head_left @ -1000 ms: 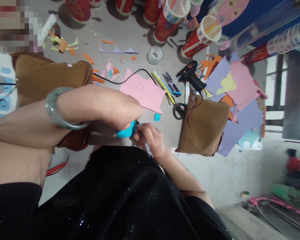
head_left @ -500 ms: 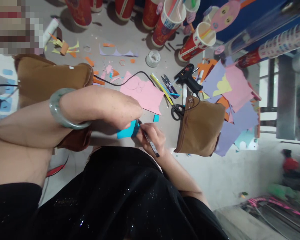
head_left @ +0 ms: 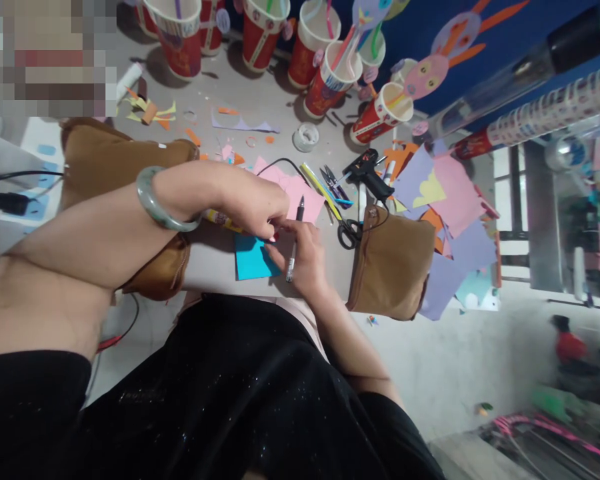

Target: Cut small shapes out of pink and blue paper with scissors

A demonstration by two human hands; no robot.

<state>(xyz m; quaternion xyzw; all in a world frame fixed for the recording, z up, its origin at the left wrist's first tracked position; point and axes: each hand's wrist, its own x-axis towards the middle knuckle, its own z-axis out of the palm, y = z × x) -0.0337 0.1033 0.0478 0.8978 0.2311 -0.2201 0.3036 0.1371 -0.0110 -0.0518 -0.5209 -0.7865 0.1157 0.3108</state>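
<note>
My left hand (head_left: 257,203), with a jade-coloured bangle (head_left: 167,200) on its wrist, is closed, its fingertips pinched together above a blue sheet of paper (head_left: 255,260). A small reddish bit shows at those fingertips; I cannot make out what it is. Close against it is my right hand (head_left: 307,257), holding a pen (head_left: 291,260) that stands upright in the view, its dark end pointing away from me. The right thumb and fingertips meet the left fingers. Partly covered by my left hand lies pink paper (head_left: 307,200). Under my left wrist shows a yellow printed tube (head_left: 219,217).
Black-handled scissors (head_left: 350,233), snips (head_left: 333,183) and a glue gun (head_left: 367,173) lie ahead to the right. Brown pouches (head_left: 393,263) flank my hands. Red paper cups (head_left: 325,87) line the back, near a tape roll (head_left: 306,137). Coloured sheets (head_left: 457,193) pile at the right.
The pen has swung from slanting onto the blue paper to upright in my right hand. My left fingers have left the paper and now pinch together beside my right fingers. The view has shifted.
</note>
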